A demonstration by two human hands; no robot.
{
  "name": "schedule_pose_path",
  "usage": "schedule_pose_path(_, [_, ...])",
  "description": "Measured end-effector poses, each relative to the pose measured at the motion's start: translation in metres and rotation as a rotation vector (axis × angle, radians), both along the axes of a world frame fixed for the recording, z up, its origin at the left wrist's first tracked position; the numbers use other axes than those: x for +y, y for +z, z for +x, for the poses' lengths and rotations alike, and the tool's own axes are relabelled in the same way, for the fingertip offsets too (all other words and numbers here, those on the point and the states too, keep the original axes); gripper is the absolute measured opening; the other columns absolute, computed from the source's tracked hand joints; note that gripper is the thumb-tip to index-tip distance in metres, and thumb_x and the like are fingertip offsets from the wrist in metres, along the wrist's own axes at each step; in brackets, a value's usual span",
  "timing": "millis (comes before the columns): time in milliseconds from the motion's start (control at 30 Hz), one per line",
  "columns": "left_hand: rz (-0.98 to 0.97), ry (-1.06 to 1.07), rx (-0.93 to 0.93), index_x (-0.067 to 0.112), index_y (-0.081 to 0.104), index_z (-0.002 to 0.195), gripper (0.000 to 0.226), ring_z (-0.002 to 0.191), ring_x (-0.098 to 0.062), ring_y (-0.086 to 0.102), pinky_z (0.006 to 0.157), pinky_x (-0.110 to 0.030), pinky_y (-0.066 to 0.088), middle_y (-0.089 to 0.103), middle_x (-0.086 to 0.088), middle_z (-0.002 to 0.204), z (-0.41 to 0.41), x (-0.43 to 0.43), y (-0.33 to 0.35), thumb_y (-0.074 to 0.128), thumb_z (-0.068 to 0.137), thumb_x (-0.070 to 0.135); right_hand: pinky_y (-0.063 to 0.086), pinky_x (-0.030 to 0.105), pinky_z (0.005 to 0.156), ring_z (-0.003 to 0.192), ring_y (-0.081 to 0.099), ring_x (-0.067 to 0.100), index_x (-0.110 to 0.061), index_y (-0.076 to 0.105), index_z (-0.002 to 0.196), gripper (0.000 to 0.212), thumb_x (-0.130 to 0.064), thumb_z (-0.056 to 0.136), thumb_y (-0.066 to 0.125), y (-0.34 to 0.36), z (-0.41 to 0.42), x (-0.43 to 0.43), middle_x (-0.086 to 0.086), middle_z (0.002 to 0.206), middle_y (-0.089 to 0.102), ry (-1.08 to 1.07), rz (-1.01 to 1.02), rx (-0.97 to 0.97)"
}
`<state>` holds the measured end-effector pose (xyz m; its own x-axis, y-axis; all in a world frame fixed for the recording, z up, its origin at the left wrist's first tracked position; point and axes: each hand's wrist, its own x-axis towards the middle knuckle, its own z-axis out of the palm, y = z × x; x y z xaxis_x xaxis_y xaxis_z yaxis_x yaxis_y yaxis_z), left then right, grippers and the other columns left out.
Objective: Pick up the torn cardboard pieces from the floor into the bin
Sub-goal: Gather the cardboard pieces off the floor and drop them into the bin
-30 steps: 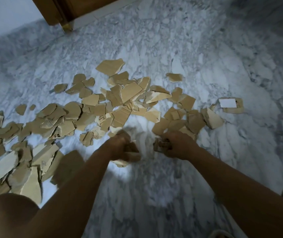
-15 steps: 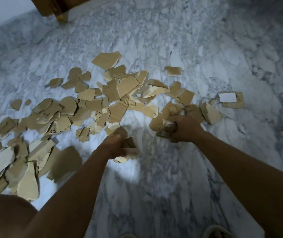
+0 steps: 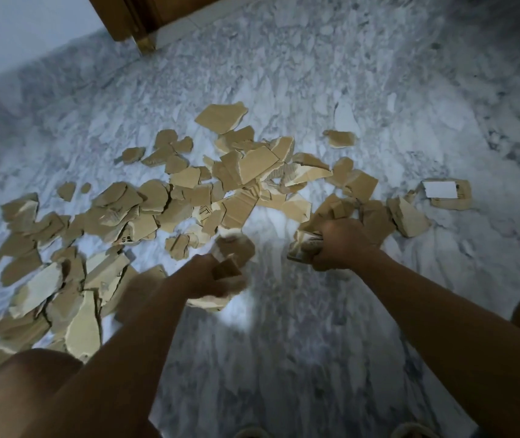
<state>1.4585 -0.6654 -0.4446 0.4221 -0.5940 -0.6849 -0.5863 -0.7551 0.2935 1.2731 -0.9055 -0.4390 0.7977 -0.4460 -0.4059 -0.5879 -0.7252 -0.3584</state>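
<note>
Torn tan cardboard pieces (image 3: 189, 197) lie scattered across the marble floor (image 3: 331, 343), thickest at the left and centre. My left hand (image 3: 211, 276) grips a bunch of cardboard scraps (image 3: 233, 248) just above the floor near the middle. My right hand (image 3: 337, 245) holds a wad of cardboard pieces (image 3: 302, 245) at the right edge of the pile, close to several loose pieces. One piece with a white label (image 3: 441, 192) lies apart at the far right. No bin is in view.
A wooden door frame (image 3: 135, 23) stands at the top, beside a pale wall (image 3: 15, 33) at the upper left. My knee (image 3: 25, 384) fills the bottom left corner. Bare marble stretches between my arms and to the right.
My right hand has moved forward and right into the pieces, still holding its wad. My left hand has shifted slightly forward with its scraps. The view has shifted a little.
</note>
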Motion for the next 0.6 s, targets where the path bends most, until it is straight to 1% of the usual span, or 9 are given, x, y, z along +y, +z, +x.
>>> schedule_pose_path(67, [-0.104, 0.078, -0.044, 0.019, 0.066, 0.101, 0.033, 0.084, -0.014, 0.064, 0.066, -0.02, 0.043, 0.066, 0.004, 0.088, -0.017, 0.002, -0.01, 0.079, 0.076, 0.037, 0.031, 0.022, 0.048, 0.06, 0.052, 0.015, -0.02, 0.051, 0.069, 0.028, -0.019, 0.067, 0.079, -0.008, -0.001, 0.008, -0.007, 0.061, 0.047, -0.004, 0.037, 0.039])
schedule_pose_path(100, [-0.129, 0.114, -0.076, 0.022, 0.064, 0.097, 0.033, 0.082, -0.014, 0.064, 0.064, -0.02, 0.042, 0.064, 0.005, 0.084, -0.021, 0.002, -0.016, 0.08, 0.074, 0.04, 0.035, 0.024, 0.054, 0.069, 0.056, 0.02, -0.02, 0.056, 0.08, 0.024, -0.02, 0.07, 0.078, -0.013, -0.003, 0.014, -0.005, 0.07, 0.053, 0.006, 0.042, 0.057])
schedule_pose_path(167, [-0.1, 0.094, -0.146, 0.018, 0.065, 0.095, 0.034, 0.087, -0.018, 0.066, 0.064, -0.022, 0.042, 0.068, -0.001, 0.086, -0.022, 0.002, -0.026, 0.078, 0.076, 0.043, 0.046, 0.029, 0.068, 0.089, 0.063, 0.029, -0.013, 0.062, 0.109, 0.038, -0.029, 0.077, 0.074, -0.028, -0.011, 0.029, 0.01, 0.099, 0.065, -0.001, 0.029, 0.024])
schedule_pose_path(200, [-0.057, 0.06, -0.179, 0.013, 0.066, 0.098, 0.035, 0.092, -0.022, 0.066, 0.067, -0.024, 0.043, 0.069, -0.006, 0.092, -0.022, 0.001, -0.028, 0.075, 0.078, 0.041, 0.051, 0.033, 0.074, 0.096, 0.064, 0.033, -0.009, 0.062, 0.115, 0.045, -0.033, 0.078, 0.073, -0.036, -0.015, 0.035, 0.016, 0.11, 0.065, -0.016, 0.014, -0.012])
schedule_pose_path(267, [-0.016, 0.046, -0.209, 0.009, 0.064, 0.106, 0.039, 0.098, -0.026, 0.064, 0.074, -0.029, 0.046, 0.069, -0.011, 0.103, -0.021, 0.001, -0.03, 0.072, 0.081, 0.038, 0.051, 0.035, 0.076, 0.097, 0.065, 0.037, -0.005, 0.062, 0.114, 0.047, -0.033, 0.078, 0.072, -0.042, -0.02, 0.041, 0.02, 0.111, 0.065, -0.051, 0.007, -0.033])
schedule_pose_path(367, [-0.027, 0.037, -0.2, 0.015, 0.061, 0.115, 0.046, 0.1, -0.028, 0.063, 0.077, -0.032, 0.047, 0.069, -0.011, 0.106, -0.022, -0.001, -0.032, 0.071, 0.078, 0.041, 0.048, 0.032, 0.067, 0.092, 0.066, 0.036, -0.007, 0.063, 0.111, 0.043, -0.022, 0.073, 0.074, -0.028, -0.015, 0.026, 0.016, 0.099, 0.066, 0.01, 0.031, 0.025])
schedule_pose_path(433, [-0.038, 0.041, -0.191, 0.021, 0.06, 0.115, 0.052, 0.101, -0.028, 0.063, 0.073, -0.031, 0.044, 0.068, -0.01, 0.105, -0.021, -0.003, -0.031, 0.073, 0.075, 0.051, 0.039, 0.028, 0.064, 0.089, 0.065, 0.034, -0.013, 0.062, 0.089, 0.021, -0.019, 0.074, 0.073, -0.018, -0.009, 0.002, 0.005, 0.078, 0.057, 0.015, 0.005, 0.014])
schedule_pose_path(467, [-0.025, 0.042, -0.187, 0.02, 0.061, 0.112, 0.053, 0.1, -0.027, 0.063, 0.071, -0.029, 0.041, 0.068, -0.009, 0.104, -0.02, -0.004, -0.031, 0.073, 0.074, 0.054, 0.038, 0.028, 0.064, 0.089, 0.064, 0.032, -0.015, 0.055, 0.08, 0.02, -0.023, 0.074, 0.073, -0.014, -0.007, -0.012, 0.001, 0.075, 0.053, -0.001, -0.039, 0.017])
schedule_pose_path(600, [-0.026, -0.006, -0.168, 0.017, 0.064, 0.107, 0.04, 0.099, -0.025, 0.065, 0.077, -0.031, 0.05, 0.068, -0.006, 0.102, -0.021, -0.012, -0.034, 0.073, 0.078, 0.043, 0.05, 0.031, 0.07, 0.095, 0.063, 0.026, -0.021, 0.065, 0.087, 0.027, -0.043, 0.072, 0.068, -0.015, -0.005, -0.051, 0.007, 0.104, 0.065, 0.115, -0.234, 0.176])
